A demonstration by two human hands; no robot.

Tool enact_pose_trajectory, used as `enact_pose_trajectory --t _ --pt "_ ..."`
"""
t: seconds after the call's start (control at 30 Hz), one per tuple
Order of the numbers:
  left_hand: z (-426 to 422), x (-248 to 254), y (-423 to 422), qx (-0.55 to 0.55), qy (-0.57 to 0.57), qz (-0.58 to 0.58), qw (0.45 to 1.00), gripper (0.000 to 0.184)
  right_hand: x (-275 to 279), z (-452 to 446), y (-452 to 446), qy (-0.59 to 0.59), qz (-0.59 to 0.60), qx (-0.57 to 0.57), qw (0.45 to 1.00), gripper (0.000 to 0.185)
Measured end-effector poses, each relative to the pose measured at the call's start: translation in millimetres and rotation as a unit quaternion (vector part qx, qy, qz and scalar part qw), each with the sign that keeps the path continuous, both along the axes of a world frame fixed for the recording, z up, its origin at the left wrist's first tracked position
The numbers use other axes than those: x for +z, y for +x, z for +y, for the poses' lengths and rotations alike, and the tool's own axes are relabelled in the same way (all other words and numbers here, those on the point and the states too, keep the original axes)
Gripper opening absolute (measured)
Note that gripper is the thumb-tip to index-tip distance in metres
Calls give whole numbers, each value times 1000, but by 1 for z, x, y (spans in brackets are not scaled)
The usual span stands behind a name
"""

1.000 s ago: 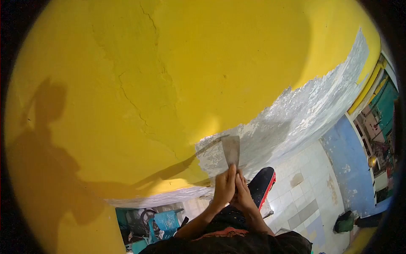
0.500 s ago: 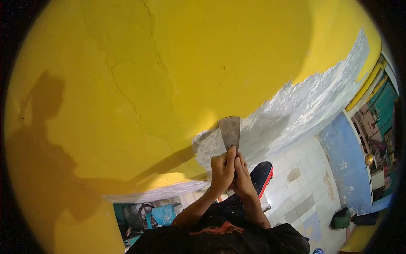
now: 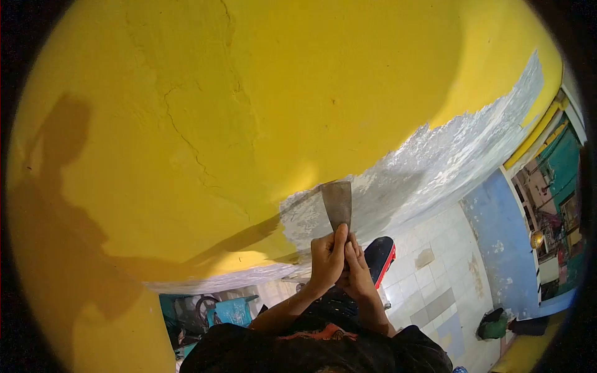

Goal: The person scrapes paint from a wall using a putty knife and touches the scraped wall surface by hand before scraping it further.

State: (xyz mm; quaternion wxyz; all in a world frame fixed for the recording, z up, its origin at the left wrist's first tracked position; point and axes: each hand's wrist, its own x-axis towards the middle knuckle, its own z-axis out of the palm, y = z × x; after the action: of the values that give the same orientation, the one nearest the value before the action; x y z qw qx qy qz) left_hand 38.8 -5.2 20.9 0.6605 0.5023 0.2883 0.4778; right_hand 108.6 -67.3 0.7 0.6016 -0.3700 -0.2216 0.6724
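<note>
1. Head view, centre: a flat metal scraper [image 3: 337, 202] points away from the wearer, its wide blade tapering towards the hands. Its broad front edge lies at the jagged border where yellow paint meets a bare grey-white patch [image 3: 435, 158] on the wall; whether it presses on the surface, I cannot tell.
2. Head view, hands: the left hand [image 3: 326, 264] is closed around the scraper, its thumb laid along the base of the blade. The right hand [image 3: 357, 270] is closed on it too, just beside and touching the left, fingers curled about the grip. The handle itself is mostly hidden between them.
3. Head view, wall: the yellow wall [image 3: 298, 81] fills most of the upper part, with thin cracks running down it left of centre. The bare patch is rough and streaked, stretching from the scraper up towards the right edge. A person's shadow [image 3: 65, 205] falls across the left side, its arm reaching to the blade.
4. Head view, below: the wearer's black shirt [image 3: 249, 348], with a reddish print, shows at the bottom. A dark shoe [image 3: 377, 253] with a red edge stands right of the hands, over a pale tiled floor [image 3: 410, 280].
5. Head view, edges: a bright blue object [image 3: 230, 312] sits at lower left; a scuffed blue wall [image 3: 500, 242] stands at right, with a dark green item [image 3: 493, 327] on the floor near it.
</note>
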Motion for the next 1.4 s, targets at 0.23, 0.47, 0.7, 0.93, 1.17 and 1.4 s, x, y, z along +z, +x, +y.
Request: enact_pose_trajectory --t 0.23,0.47,0.7,0.93,1.17,1.4 --pt "6 10 -11 -12 -2 14 1000 46 -22 13 -14 12 -184 -130 974 36" --pt "-11 -6 -12 -1 -8 -14 1000 44 -38 -3 -11 65 -274 -84 956 43" --pt "2 -6 -9 19 7 4 1000 44 -1 7 -11 -23 -146 -77 986 43" --pt "8 8 -11 1 26 30 999 43 -17 18 -12 36 -160 -115 980 44" --pt "-7 -7 -13 27 21 23 999 46 -27 -3 -7 43 -65 -28 997 55" --pt "5 -6 -11 27 12 37 999 45 6 9 -12 94 -398 -114 905 49"
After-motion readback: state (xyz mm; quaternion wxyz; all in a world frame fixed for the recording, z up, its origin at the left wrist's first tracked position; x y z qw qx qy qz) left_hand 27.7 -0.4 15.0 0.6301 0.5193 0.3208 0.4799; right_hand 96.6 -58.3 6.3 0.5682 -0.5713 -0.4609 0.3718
